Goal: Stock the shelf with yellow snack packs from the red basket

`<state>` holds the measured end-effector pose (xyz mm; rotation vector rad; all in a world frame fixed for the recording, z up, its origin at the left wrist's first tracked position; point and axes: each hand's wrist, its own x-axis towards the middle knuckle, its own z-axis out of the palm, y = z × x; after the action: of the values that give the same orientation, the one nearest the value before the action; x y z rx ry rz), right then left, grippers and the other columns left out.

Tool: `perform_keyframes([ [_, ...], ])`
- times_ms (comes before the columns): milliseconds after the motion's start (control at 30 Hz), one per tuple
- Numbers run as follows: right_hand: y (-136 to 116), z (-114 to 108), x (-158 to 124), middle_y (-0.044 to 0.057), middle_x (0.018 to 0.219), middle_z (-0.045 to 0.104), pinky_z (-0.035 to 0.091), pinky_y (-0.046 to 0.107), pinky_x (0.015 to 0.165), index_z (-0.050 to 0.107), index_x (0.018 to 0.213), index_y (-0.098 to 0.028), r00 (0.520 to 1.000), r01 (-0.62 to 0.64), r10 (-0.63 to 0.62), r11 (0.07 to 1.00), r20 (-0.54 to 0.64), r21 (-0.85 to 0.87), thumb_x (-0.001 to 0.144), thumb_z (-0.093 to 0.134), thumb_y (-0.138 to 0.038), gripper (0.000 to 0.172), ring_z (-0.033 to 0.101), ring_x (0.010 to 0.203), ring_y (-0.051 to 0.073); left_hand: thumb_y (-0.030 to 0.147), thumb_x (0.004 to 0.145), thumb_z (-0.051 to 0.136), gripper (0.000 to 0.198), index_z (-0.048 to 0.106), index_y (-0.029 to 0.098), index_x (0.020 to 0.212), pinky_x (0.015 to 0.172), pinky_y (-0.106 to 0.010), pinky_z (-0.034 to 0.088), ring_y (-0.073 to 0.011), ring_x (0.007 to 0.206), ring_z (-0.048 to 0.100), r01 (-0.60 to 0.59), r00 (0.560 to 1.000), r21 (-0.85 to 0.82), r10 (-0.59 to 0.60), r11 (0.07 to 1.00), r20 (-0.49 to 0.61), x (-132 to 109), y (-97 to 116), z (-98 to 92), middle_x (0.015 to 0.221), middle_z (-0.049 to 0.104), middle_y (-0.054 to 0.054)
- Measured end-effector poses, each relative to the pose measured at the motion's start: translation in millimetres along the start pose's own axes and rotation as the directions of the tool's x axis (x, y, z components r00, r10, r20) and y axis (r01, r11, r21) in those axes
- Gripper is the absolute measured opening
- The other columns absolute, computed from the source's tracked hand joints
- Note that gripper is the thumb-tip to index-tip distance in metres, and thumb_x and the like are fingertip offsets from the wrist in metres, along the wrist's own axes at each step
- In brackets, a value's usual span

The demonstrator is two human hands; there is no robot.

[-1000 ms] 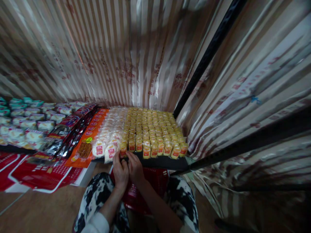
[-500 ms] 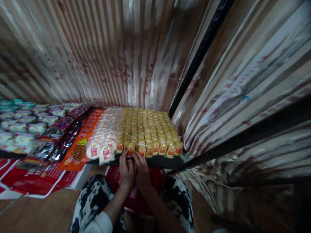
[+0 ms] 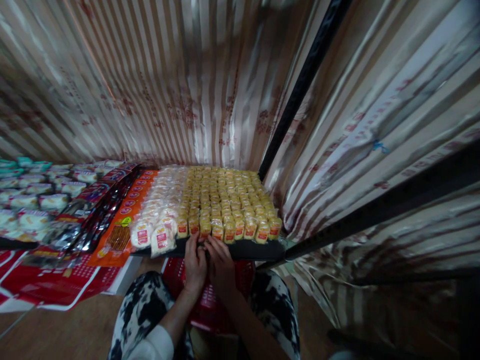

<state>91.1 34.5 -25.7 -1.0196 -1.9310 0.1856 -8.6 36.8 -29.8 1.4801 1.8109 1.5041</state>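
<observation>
Rows of small yellow snack cakes in clear wrappers with red labels stand on a black shelf. My left hand is at the shelf's front edge, fingers bent and drawn together, tips just below one front yellow cake. Close beside it, my right hand has its fingers curled in towards the left, the fingertips almost meeting. Whatever lies between the fingers is too small and dark to make out. Left of the yellow rows stand white round cakes in clear wrappers.
Orange snack bags, dark shiny packets and white packets lie further left. Black shelf posts and striped plastic sheeting enclose the back and right. A red basket-like object is between my knees.
The front yellow cake at my fingertips has moved back into line with its neighbours. My hands now sit slightly below it, still close together. The view has shifted a little.
</observation>
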Motion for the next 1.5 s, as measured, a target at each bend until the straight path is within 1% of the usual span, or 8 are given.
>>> perform_keyframes([
  [233, 15, -14, -15, 0.011, 0.118, 0.052, 0.044, 0.047, 0.091, 0.055, 0.118, -0.022, 0.982, -0.166, 0.156, 0.981, -0.104, -0.1, 0.085, 0.037, -0.011, 0.039, 0.046, 0.112, 0.022, 0.023, 0.084, 0.042, 0.031, 0.049, 0.014, 0.113, 0.088, -0.04, 0.046, -0.0187, 0.091, 0.056, -0.005, 0.999, 0.084, 0.01, 0.996, -0.054, -1, 1, -0.3, 0.103, 0.055, -0.011],
  [500, 28, -13, -6, 0.012, 0.12, 0.05, 0.047, 0.044, 0.087, 0.05, 0.126, -0.025, 0.977, -0.158, 0.142, 0.983, -0.161, -0.096, 0.086, 0.035, -0.01, 0.046, 0.046, 0.112, 0.023, 0.03, 0.084, 0.046, 0.025, 0.051, 0.015, 0.103, 0.077, -0.036, 0.049, -0.0182, 0.081, 0.057, 0.042, 0.999, 0.071, -0.041, 0.997, -0.007, 7, -5, 7.3, 0.089, 0.055, -0.006],
  [667, 30, -14, -3, 0.01, 0.119, 0.05, 0.046, 0.044, 0.09, 0.043, 0.132, -0.029, 0.986, -0.125, 0.113, 0.988, -0.12, -0.093, 0.086, 0.035, -0.009, 0.05, 0.046, 0.111, 0.021, 0.035, 0.084, 0.046, 0.025, 0.051, 0.014, 0.096, 0.066, -0.032, 0.049, -0.0159, 0.072, 0.055, 0.066, 0.997, 0.043, -0.064, 0.997, -0.039, 10, -6, 12.4, 0.084, 0.052, -0.005],
  [900, 33, -16, -8, 0.01, 0.12, 0.049, 0.045, 0.044, 0.091, 0.041, 0.133, -0.028, 0.99, -0.108, 0.1, 0.991, -0.102, -0.076, 0.085, 0.035, -0.006, 0.053, 0.044, 0.114, 0.021, 0.037, 0.084, 0.047, 0.025, 0.05, 0.016, 0.097, 0.067, -0.033, 0.049, -0.0163, 0.073, 0.052, -0.024, 0.997, 0.077, 0.029, 0.997, -0.066, 4, -5, 5.7, 0.085, 0.049, -0.004],
  [1033, 34, -16, -7, 0.01, 0.12, 0.05, 0.045, 0.043, 0.092, 0.041, 0.133, -0.028, 0.989, -0.128, 0.121, 0.99, -0.089, -0.067, 0.085, 0.034, -0.005, 0.054, 0.045, 0.113, 0.02, 0.035, 0.085, 0.046, 0.019, 0.054, 0.018, 0.09, 0.072, -0.034, 0.05, -0.0178, 0.079, 0.053, -0.114, 0.993, 0.111, 0.117, 0.987, -0.017, 3, -4, 4.2, 0.088, 0.05, -0.005],
  [1133, 33, -18, -6, 0.01, 0.121, 0.05, 0.044, 0.042, 0.093, 0.041, 0.133, -0.026, 0.989, -0.131, 0.126, 0.989, -0.072, -0.063, 0.084, 0.033, -0.005, 0.054, 0.044, 0.115, 0.02, 0.035, 0.085, 0.047, 0.019, 0.054, 0.018, 0.091, 0.07, -0.034, 0.05, -0.0178, 0.079, 0.054, -0.117, 0.993, 0.114, 0.116, 0.987, 0.017, 5, -4, 5.8, 0.089, 0.051, -0.006],
  [1333, 31, -25, -14, 0.009, 0.124, 0.049, 0.044, 0.043, 0.093, 0.043, 0.132, -0.025, 0.988, -0.14, 0.137, 0.989, -0.066, -0.045, 0.086, 0.032, -0.009, 0.05, 0.043, 0.117, 0.021, 0.033, 0.086, 0.046, 0.02, 0.054, 0.016, 0.094, 0.075, -0.036, 0.05, -0.0187, 0.083, 0.055, -0.198, 0.98, 0.164, 0.201, 0.966, 0.001, -1, 1, 4.0, 0.091, 0.052, -0.007],
  [1500, 32, -29, -17, 0.009, 0.127, 0.048, 0.043, 0.044, 0.095, 0.046, 0.13, -0.024, 0.977, -0.206, 0.198, 0.973, -0.083, -0.101, 0.085, 0.032, -0.008, 0.05, 0.042, 0.117, 0.021, 0.028, 0.087, 0.044, 0.02, 0.056, 0.017, 0.1, 0.082, -0.037, 0.05, -0.0197, 0.094, 0.056, -0.319, 0.947, 0.214, 0.302, 0.923, 0.11, -9, 8, 6.0, 0.096, 0.055, -0.009],
])
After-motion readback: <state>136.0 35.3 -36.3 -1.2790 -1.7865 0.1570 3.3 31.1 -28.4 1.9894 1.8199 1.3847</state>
